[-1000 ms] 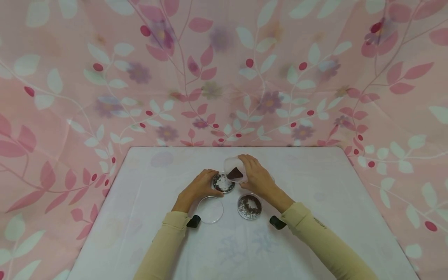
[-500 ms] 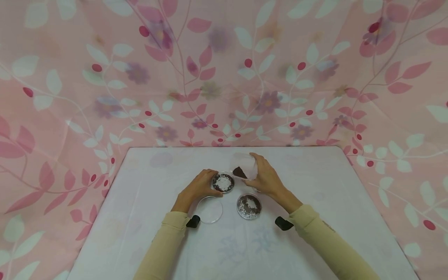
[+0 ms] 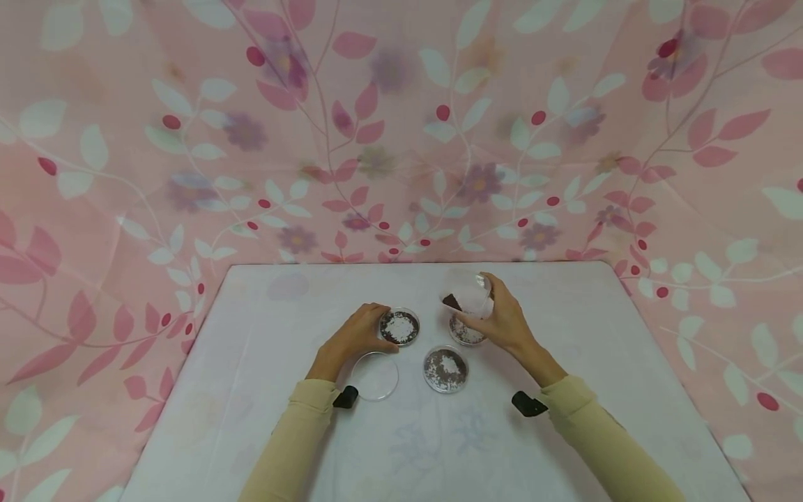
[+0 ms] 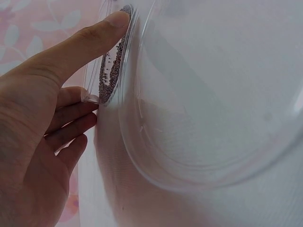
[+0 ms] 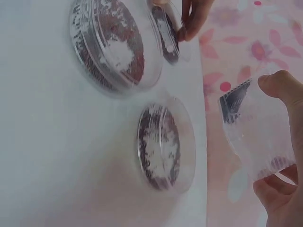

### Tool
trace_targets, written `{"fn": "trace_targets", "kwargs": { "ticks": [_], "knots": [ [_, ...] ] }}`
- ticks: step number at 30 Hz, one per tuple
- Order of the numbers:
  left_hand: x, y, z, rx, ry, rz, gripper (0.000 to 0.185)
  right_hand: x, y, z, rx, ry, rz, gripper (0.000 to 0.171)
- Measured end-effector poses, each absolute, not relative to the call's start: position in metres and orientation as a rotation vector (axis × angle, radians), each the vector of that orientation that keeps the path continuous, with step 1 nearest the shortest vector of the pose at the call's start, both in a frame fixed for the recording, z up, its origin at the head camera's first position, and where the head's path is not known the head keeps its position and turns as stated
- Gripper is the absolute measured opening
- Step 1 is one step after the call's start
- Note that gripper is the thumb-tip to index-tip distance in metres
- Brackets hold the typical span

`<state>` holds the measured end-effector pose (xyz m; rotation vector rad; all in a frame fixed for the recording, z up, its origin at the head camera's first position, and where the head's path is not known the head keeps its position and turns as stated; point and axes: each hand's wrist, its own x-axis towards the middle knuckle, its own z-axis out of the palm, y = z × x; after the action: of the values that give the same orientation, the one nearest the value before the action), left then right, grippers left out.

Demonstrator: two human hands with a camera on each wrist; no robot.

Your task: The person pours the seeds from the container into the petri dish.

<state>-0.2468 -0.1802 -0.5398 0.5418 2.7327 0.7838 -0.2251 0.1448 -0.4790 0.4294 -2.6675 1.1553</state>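
My left hand [image 3: 359,332] holds a petri dish [image 3: 399,326] at its side, thumb on the near rim and fingers at the far rim. Dark granules ring a white middle in that dish. A clear plastic cup [image 3: 472,291] is gripped between the thumb and fingers of my right hand [image 3: 507,319]. The cup is tilted to the left, with dark granules gathered in its lower corner [image 5: 235,101]. Just beneath it in the head view, partly hidden, lies another petri dish [image 3: 465,333] of dark granules and white patches.
A third petri dish [image 3: 446,369] with brown granules and a pale middle stands nearer the body. Left of it, by the left wrist, lies a clear round dish or lid [image 3: 375,376]. Behind the white-covered table [image 3: 301,293] hangs a pink floral cloth [image 3: 401,139].
My right hand has carried the tilted cup rightward, from beside the left-hand dish to above the right-hand one. Its granules look fewer in view. The left hand stays put.
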Motion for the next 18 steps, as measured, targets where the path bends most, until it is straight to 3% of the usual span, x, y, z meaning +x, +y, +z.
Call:
{"fn": "trace_targets", "kwargs": {
  "ticks": [18],
  "knots": [
    [-0.246,-0.178,-0.538,0.565,2.749,0.777,0.095,-0.209,0.206,-0.499,0.142,-2.614,1.276,0.096]
  ]
}}
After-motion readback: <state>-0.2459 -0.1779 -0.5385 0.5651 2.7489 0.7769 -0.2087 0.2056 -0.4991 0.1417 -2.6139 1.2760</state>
